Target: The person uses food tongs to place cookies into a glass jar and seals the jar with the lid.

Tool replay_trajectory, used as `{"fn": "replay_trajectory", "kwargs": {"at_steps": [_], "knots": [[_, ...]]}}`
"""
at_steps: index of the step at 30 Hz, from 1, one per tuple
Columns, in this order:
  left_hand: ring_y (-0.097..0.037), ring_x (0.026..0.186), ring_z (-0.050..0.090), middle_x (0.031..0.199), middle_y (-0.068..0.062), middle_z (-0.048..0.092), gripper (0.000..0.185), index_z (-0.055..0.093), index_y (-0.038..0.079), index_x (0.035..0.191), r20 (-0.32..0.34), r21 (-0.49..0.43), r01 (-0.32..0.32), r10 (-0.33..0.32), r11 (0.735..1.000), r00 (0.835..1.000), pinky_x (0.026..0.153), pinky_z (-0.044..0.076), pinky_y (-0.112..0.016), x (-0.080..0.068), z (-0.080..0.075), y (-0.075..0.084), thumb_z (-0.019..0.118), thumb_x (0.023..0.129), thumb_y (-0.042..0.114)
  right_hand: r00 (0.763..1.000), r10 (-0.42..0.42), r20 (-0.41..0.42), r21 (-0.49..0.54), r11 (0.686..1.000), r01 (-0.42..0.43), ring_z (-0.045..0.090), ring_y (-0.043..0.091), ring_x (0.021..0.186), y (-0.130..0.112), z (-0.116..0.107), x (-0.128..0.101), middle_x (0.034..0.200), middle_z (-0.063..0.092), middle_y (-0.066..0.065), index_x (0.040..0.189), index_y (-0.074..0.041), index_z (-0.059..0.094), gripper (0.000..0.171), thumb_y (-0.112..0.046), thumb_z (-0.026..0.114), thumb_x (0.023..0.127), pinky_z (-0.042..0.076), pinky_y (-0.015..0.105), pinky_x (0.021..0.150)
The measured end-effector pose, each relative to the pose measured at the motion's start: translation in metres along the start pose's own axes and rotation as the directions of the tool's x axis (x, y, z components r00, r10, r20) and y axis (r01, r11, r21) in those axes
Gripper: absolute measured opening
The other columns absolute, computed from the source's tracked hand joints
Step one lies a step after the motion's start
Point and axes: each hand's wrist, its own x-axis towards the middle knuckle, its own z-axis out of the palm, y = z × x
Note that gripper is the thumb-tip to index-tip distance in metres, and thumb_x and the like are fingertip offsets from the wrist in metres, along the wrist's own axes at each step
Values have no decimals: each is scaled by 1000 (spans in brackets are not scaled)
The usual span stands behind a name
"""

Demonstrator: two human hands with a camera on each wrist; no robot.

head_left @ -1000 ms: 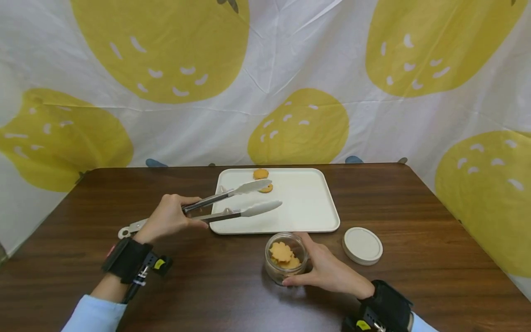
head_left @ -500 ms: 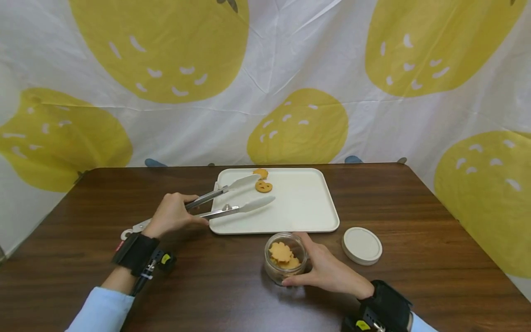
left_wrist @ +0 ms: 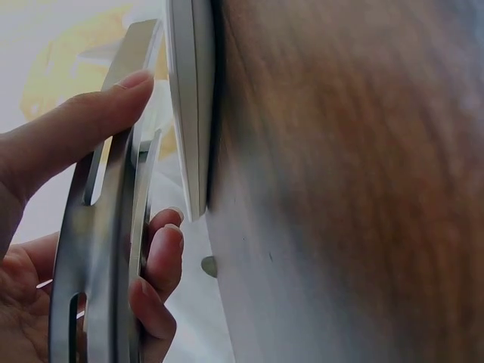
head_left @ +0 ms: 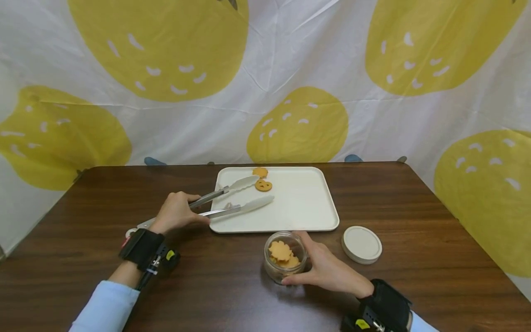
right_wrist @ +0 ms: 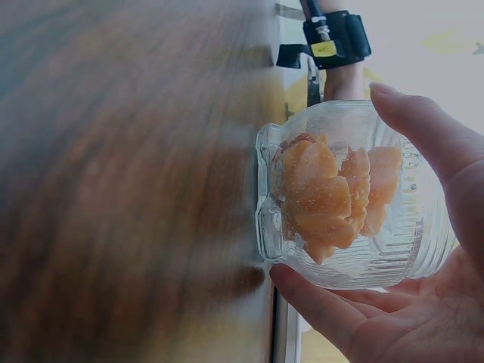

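In the head view my left hand (head_left: 178, 213) grips a pair of metal tongs (head_left: 215, 197) with pale tips. The tongs' arms are spread over the left part of a white tray (head_left: 307, 203). Near the upper tip lie a pretzel-shaped cookie (head_left: 263, 185) and a second cookie (head_left: 260, 172), with nothing between the tips. The left wrist view has thumb and fingers around the tongs (left_wrist: 113, 219). My right hand (head_left: 327, 268) holds a glass jar (head_left: 269, 272) upright on the table; inside are several flower-edged cookies (right_wrist: 325, 197).
A round white lid (head_left: 362, 244) lies on the brown wooden table (head_left: 427, 258), right of the jar. Behind the table's back edge hangs a white curtain (head_left: 298, 41) printed with yellow fruit shapes.
The tongs' tips have shifted slightly left and back, uncovering the pretzel-shaped cookie, and their spread has changed little. My left forearm has moved a bit to the right; my right hand and jar stay put.
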Motion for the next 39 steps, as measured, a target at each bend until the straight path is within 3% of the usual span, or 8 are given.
{"fn": "replay_trajectory", "kwargs": {"at_steps": [12, 19, 27, 39], "knots": [[-19, 63, 45, 85, -14, 65, 66, 62, -6, 107, 29, -16, -12, 12, 1000, 999, 55, 35, -28, 8, 7, 5, 82, 58, 33, 1000, 2, 2, -2, 1000, -2, 53, 15, 103, -1, 0, 0, 112, 58, 3, 129, -17, 31, 79, -47, 72, 68, 43, 32, 79], [-23, 78, 56, 102, -21, 62, 64, 61, -6, 109, 57, -14, -6, 7, 1000, 998, 67, 43, -33, 9, 9, 7, 81, 61, 32, 1000, 11, 10, 9, 1000, -11, 53, 15, 105, -1, 0, 0, 114, 57, 4, 130, -17, 30, 81, -48, 72, 68, 42, 36, 83], [-19, 64, 45, 98, -21, 63, 58, 62, -6, 107, 55, -19, -17, 18, 1000, 998, 56, 34, -26, 9, 8, 8, 79, 63, 29, 1000, 7, -2, -10, 1000, -7, 53, 15, 104, -2, 0, -1, 114, 56, 2, 129, -16, 31, 81, -47, 72, 67, 42, 36, 83], [-19, 67, 45, 103, -22, 61, 56, 62, -5, 107, 62, -8, 7, -7, 1000, 998, 58, 33, -25, 9, 9, 9, 79, 65, 27, 1000, 3, -6, -21, 1000, -3, 53, 17, 104, -2, 0, -1, 115, 55, 2, 129, -16, 31, 81, -47, 72, 67, 42, 36, 83]]}}
